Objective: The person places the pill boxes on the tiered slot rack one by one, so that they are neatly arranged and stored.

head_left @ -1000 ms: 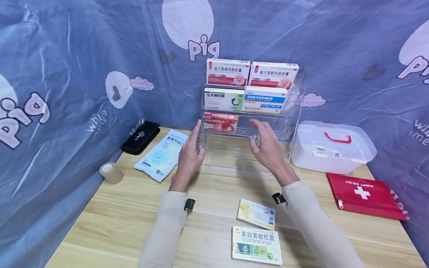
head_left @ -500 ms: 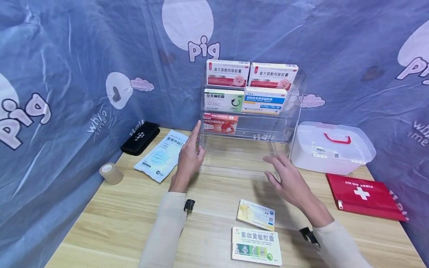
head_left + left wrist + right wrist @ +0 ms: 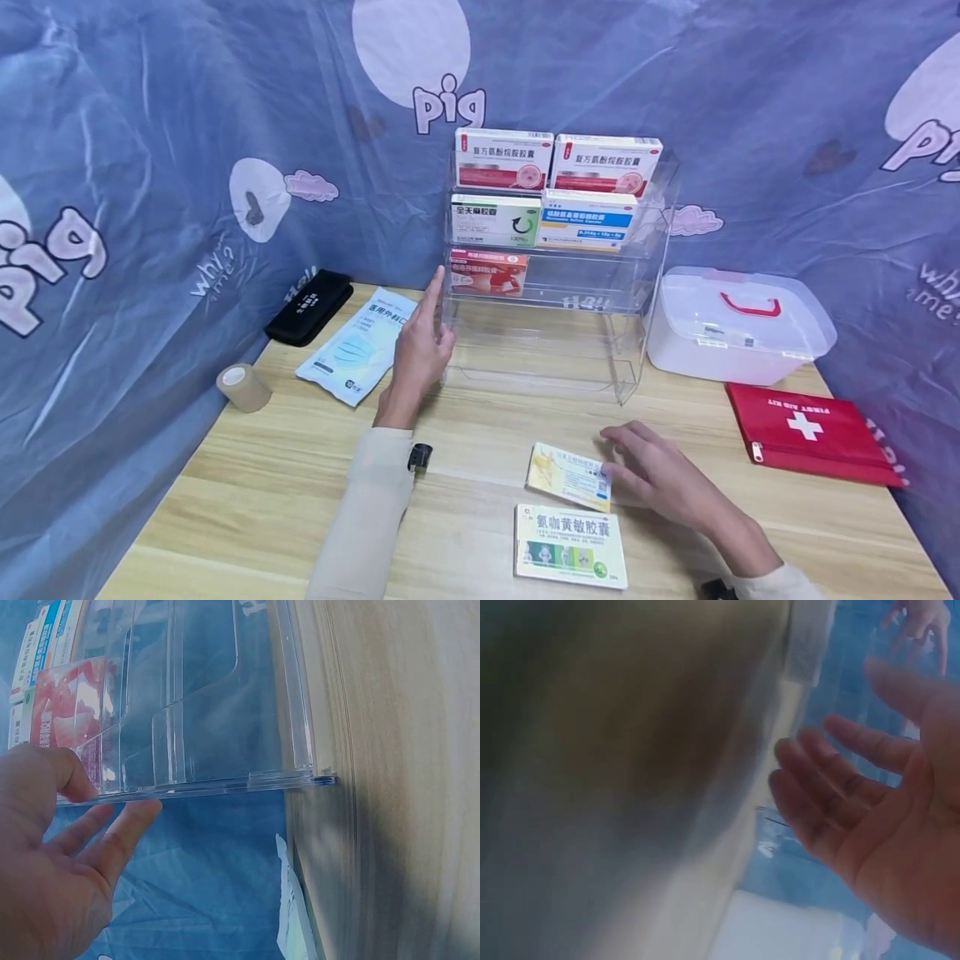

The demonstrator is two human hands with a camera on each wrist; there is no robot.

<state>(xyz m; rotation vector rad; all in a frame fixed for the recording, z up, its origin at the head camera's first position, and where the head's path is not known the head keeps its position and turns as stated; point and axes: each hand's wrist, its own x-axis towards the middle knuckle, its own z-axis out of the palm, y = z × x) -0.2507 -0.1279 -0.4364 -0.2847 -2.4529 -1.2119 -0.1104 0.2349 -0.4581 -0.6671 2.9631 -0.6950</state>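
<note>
My left hand (image 3: pixel 422 350) is at the left side of a clear stepped display rack (image 3: pixel 540 375). In the left wrist view, thumb and fingers pinch the rack's side panel (image 3: pixel 225 784) from both faces. Beside the smaller white-and-yellow medicine box (image 3: pixel 566 475) is my right hand (image 3: pixel 675 483), fingers loosely bent. Its thumb overlaps the box's right end in the head view; whether they touch I cannot tell. A larger white-and-green medicine box (image 3: pixel 570 546) lies in front. On the rack's third tier, at the left, stands a red medicine box (image 3: pixel 487 273).
Upper tiers hold red-and-white boxes (image 3: pixel 504 158), a green-and-white box (image 3: pixel 493 221) and a blue-and-white box (image 3: pixel 587 218). Right are a lidded plastic case (image 3: pixel 735 333) and a red first-aid pouch (image 3: pixel 817 433). Left lie a mask packet (image 3: pixel 356 346), a black case (image 3: pixel 309 307) and a tape roll (image 3: pixel 243 388).
My right hand has come away from in front of the rack's third tier, down and toward me to the white-and-yellow medicine box. My left hand stays at the rack's side.
</note>
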